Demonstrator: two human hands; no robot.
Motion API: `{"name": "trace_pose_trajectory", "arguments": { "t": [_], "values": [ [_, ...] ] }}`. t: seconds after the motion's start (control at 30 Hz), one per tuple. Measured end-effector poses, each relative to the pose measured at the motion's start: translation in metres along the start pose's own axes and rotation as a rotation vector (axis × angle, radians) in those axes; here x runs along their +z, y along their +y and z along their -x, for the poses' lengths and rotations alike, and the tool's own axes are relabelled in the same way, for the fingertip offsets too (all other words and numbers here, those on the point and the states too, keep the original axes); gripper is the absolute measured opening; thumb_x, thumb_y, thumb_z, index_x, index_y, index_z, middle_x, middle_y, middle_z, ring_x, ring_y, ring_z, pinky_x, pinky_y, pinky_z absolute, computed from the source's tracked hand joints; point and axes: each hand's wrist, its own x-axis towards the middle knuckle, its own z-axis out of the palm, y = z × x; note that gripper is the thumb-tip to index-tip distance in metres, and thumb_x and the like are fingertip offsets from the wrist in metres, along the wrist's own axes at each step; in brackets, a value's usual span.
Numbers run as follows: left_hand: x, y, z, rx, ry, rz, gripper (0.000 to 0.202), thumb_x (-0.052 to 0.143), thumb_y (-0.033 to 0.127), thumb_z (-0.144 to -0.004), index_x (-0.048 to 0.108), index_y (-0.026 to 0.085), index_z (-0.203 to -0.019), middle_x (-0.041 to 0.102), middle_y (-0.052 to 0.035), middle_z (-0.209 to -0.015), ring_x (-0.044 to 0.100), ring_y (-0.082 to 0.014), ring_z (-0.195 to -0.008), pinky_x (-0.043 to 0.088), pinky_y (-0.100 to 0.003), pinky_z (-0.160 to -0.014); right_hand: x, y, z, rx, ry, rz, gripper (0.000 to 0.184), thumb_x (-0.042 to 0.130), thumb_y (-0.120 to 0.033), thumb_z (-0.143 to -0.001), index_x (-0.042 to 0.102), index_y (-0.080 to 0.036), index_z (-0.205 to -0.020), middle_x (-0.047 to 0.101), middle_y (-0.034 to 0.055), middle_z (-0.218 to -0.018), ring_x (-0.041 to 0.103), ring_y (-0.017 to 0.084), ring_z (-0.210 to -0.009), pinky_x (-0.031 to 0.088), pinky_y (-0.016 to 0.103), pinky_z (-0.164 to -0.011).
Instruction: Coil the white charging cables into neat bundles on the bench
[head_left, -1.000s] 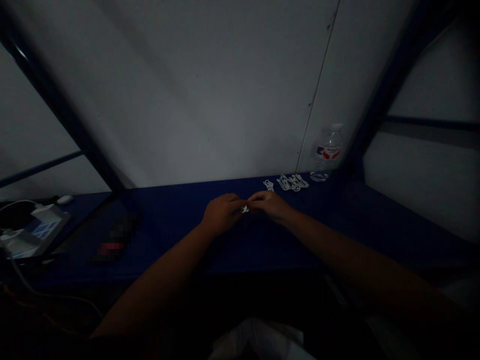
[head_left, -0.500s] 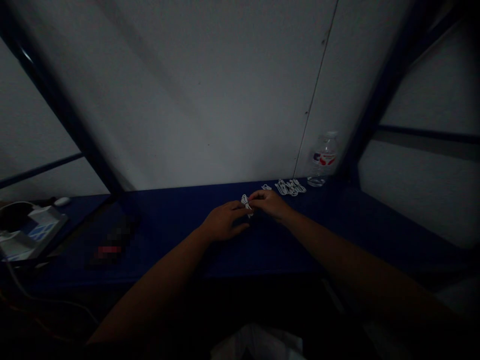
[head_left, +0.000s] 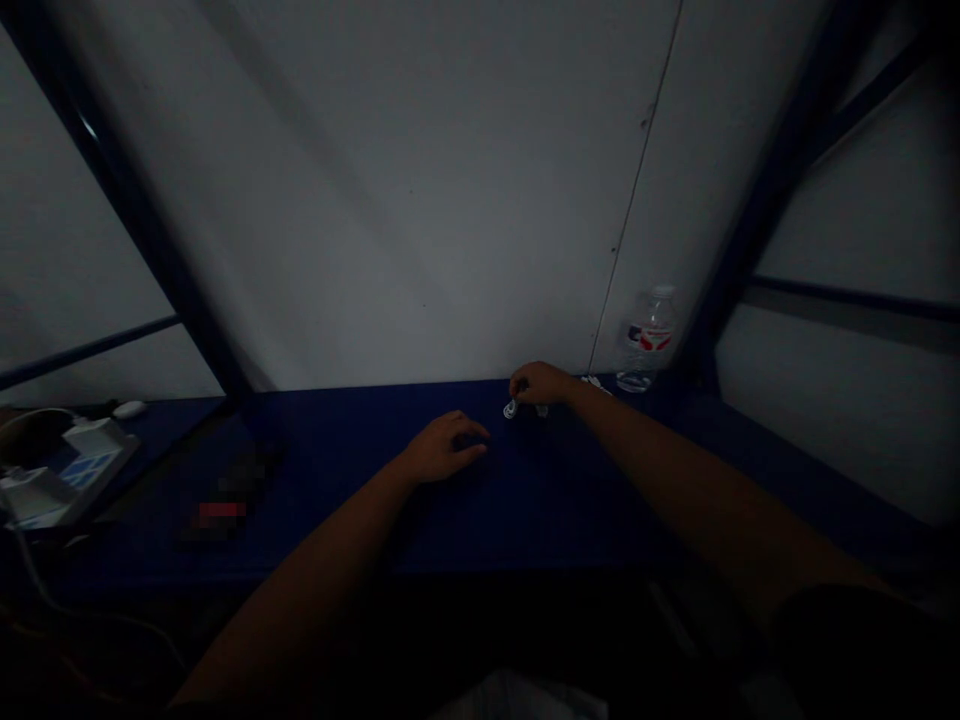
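Observation:
My right hand [head_left: 541, 384] is closed, fingertips down, on a small coiled white cable [head_left: 510, 409] near the back of the blue surface [head_left: 352, 440]. Part of another white coil [head_left: 541, 410] shows just beneath that hand. More white coiled cables [head_left: 595, 383] lie farther right, mostly hidden behind my right wrist. To the left, my left hand [head_left: 448, 447] hovers over or rests on the blue surface, with thumb and fingers apart and nothing between them.
A clear plastic bottle [head_left: 646, 342] with a red-and-white label stands at the back right by the white wall [head_left: 420, 200]. On the left lie a blurred dark object with a red patch [head_left: 221, 512] and a power strip with white plugs [head_left: 82, 475]. Blue metal posts [head_left: 120, 190] frame the sides.
My left hand has let go of the white cable. My right hand has carried it slightly back and right, now covering much of the other coils. The view has tilted up a little.

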Motion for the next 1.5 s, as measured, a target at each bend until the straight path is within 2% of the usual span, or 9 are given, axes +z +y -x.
{"name": "trace_pose_trajectory", "arguments": {
  "t": [0.13, 0.2, 0.27, 0.43, 0.7, 0.97, 1.1, 1.3, 1.5],
  "values": [
    [0.002, -0.002, -0.001, -0.013, -0.004, 0.005, 0.03, 0.06, 0.039, -0.088, 0.067, 0.022, -0.112, 0.062, -0.0077, -0.103, 0.058, -0.0182, -0.092, 0.047, -0.034, -0.084, -0.025, 0.035, 0.024, 0.021, 0.148, -0.068, 0.025, 0.066, -0.027, -0.072, 0.074, -0.021, -0.095, 0.073, 0.0046, -0.097, 0.065, 0.017, -0.085, 0.047, 0.025, -0.077],
    [0.004, -0.003, -0.001, -0.01, -0.01, -0.002, 0.03, 0.059, 0.04, -0.088, 0.067, 0.022, -0.112, 0.062, -0.0074, -0.102, 0.058, -0.0183, -0.093, 0.046, -0.033, -0.083, -0.035, 0.06, 0.047, 0.23, 0.474, -0.049, 0.029, 0.058, -0.029, -0.08, 0.072, -0.017, -0.102, 0.072, 0.0083, -0.102, 0.065, 0.018, -0.088, 0.047, 0.026, -0.078],
    [0.006, -0.004, -0.001, 0.001, -0.024, -0.008, 0.03, 0.059, 0.04, -0.088, 0.068, 0.022, -0.111, 0.063, -0.0071, -0.1, 0.058, -0.0182, -0.092, 0.046, -0.033, -0.083, -0.04, 0.087, 0.072, 0.515, 0.621, 0.032, 0.031, 0.056, -0.03, -0.081, 0.071, -0.015, -0.105, 0.072, 0.0105, -0.102, 0.065, 0.02, -0.089, 0.047, 0.029, -0.078],
    [0.006, -0.005, -0.002, -0.019, -0.065, -0.003, 0.031, 0.058, 0.042, -0.088, 0.067, 0.022, -0.111, 0.062, -0.006, -0.097, 0.058, -0.0159, -0.083, 0.046, -0.03, -0.078, -0.038, 0.125, 0.108, 0.732, 0.44, 0.102, 0.031, 0.057, -0.029, -0.081, 0.074, -0.015, -0.103, 0.071, 0.0139, -0.107, 0.065, 0.024, -0.095, 0.047, 0.03, -0.082],
    [0.001, -0.007, -0.001, -0.056, -0.081, -0.006, 0.033, 0.058, 0.043, -0.088, 0.067, 0.021, -0.112, 0.064, -0.0066, -0.099, 0.058, -0.0161, -0.085, 0.045, -0.03, -0.077, -0.021, 0.12, 0.095, 0.718, 0.213, 0.261, 0.038, 0.06, -0.039, -0.08, 0.075, -0.014, -0.105, 0.07, 0.0163, -0.109, 0.065, 0.026, -0.097, 0.046, 0.031, -0.081],
    [0.0, -0.007, -0.001, -0.094, -0.127, 0.024, 0.034, 0.058, 0.044, -0.088, 0.066, 0.022, -0.112, 0.064, -0.0059, -0.1, 0.059, -0.0165, -0.087, 0.046, -0.029, -0.077, -0.04, 0.136, 0.103, 0.766, 0.046, 0.38, 0.026, 0.062, -0.03, -0.077, 0.075, -0.015, -0.093, 0.069, 0.0163, -0.109, 0.064, 0.027, -0.103, 0.047, 0.032, -0.085],
    [-0.001, -0.007, 0.0, -0.093, -0.138, 0.019, 0.033, 0.058, 0.043, -0.088, 0.066, 0.023, -0.113, 0.064, -0.0055, -0.1, 0.059, -0.0166, -0.087, 0.046, -0.029, -0.077, -0.046, 0.139, 0.108, 0.796, 0.069, 0.379, 0.028, 0.058, -0.033, -0.081, 0.076, -0.015, -0.095, 0.069, 0.0166, -0.109, 0.064, 0.029, -0.103, 0.048, 0.034, -0.085],
    [-0.001, -0.009, 0.0, -0.096, -0.145, 0.008, 0.034, 0.058, 0.044, -0.088, 0.066, 0.023, -0.114, 0.064, -0.0058, -0.1, 0.059, -0.0174, -0.089, 0.045, -0.03, -0.079, -0.039, 0.14, 0.113, 0.785, 0.312, 0.276, 0.037, 0.055, -0.037, -0.082, 0.073, -0.016, -0.107, 0.071, 0.0146, -0.108, 0.066, 0.027, -0.094, 0.049, 0.032, -0.078],
    [-0.001, -0.008, 0.0, -0.093, -0.153, 0.014, 0.034, 0.058, 0.044, -0.088, 0.066, 0.023, -0.114, 0.064, -0.0056, -0.1, 0.059, -0.0173, -0.088, 0.045, -0.03, -0.078, -0.027, 0.14, 0.107, 0.773, 0.251, 0.318, 0.043, 0.064, -0.041, -0.074, 0.071, -0.017, -0.11, 0.069, 0.0119, -0.111, 0.065, 0.024, -0.094, 0.048, 0.03, -0.077]
  ]
}}
